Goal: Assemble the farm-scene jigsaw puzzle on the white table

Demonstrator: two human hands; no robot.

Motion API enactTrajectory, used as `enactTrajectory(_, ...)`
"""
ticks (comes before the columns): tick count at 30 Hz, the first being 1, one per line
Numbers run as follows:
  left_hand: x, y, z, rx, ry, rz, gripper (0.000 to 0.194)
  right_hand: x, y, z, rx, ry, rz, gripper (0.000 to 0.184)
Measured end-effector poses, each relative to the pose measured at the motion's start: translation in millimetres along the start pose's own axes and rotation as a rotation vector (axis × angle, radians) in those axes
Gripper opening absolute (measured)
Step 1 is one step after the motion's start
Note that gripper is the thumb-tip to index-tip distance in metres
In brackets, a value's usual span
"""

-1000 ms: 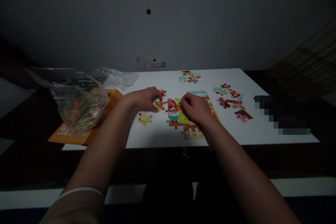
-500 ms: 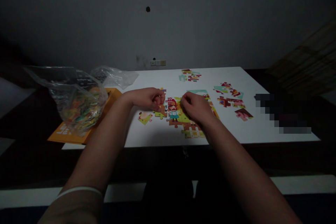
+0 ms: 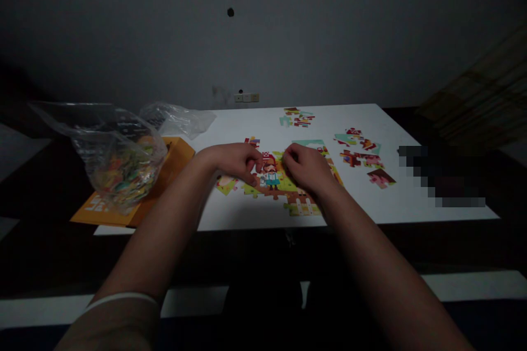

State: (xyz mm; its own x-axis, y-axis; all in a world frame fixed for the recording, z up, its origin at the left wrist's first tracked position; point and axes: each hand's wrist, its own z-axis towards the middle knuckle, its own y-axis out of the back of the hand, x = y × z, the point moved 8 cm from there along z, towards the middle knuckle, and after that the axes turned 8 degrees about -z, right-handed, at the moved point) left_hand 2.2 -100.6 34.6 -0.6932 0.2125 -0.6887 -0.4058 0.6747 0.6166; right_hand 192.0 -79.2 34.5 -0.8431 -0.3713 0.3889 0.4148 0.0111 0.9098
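A partly joined jigsaw puzzle [image 3: 272,180] with a farm scene and a figure in a teal apron lies on the white table. At its left side my left hand [image 3: 241,162] is curled, thumb and fingers bent down onto a green and brown puzzle piece [image 3: 251,191], which touches the joined part. My right hand [image 3: 307,167] rests on the puzzle's right half with its fingers bent together, fingertips against the upper middle; it covers part of the picture. Beside my left wrist lies a loose piece with a pale animal [image 3: 225,184]. Behind that hand is a red and purple piece [image 3: 252,141].
A clear plastic bag [image 3: 129,170] of puzzle pieces sits on an orange box [image 3: 105,211] at the left. Another clear bag [image 3: 185,120] lies behind it. Loose pieces [image 3: 298,118] lie at the back, and several more [image 3: 360,148] at the right of the white table [image 3: 420,197].
My left hand has moved slightly right and toward me, bringing the green and brown piece against the puzzle's left side. The right hand stays in place.
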Motion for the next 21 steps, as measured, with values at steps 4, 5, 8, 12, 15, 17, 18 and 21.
enactTrajectory(4, -3, -1.8, 0, -0.001, 0.014, 0.003, 0.039, -1, -1, 0, 0.001, 0.007, -0.007, 0.026)
enactTrajectory(5, -4, -2.9, 1, 0.001, 0.010, 0.006, 0.039, -1, -1, 1, 0.001, 0.010, -0.007, 0.026)
enactTrajectory(8, -9, -7.7, 4, 0.012, -0.017, 0.025, 0.036, -1, -1, 1, -0.008, 0.015, -0.010, 0.026)
enactTrajectory(12, -15, -12.4, 7, 0.025, -0.052, 0.028, 0.032, -2, -3, 1, -0.007, 0.014, -0.016, 0.026)
enactTrajectory(15, -15, -12.8, 6, 0.030, -0.050, 0.029, 0.030, -2, -4, 2, -0.010, 0.015, -0.024, 0.026)
enactTrajectory(17, -14, -12.0, 6, 0.032, -0.048, 0.032, 0.029, -3, -4, 2, -0.010, 0.016, -0.024, 0.026)
enactTrajectory(18, -13, -11.4, 6, 0.032, -0.049, 0.033, 0.029, -3, -4, 2, -0.008, 0.017, -0.021, 0.026)
enactTrajectory(21, -10, -9.7, 6, 0.026, -0.060, 0.036, 0.031, -2, -4, 2, -0.005, 0.017, -0.007, 0.025)
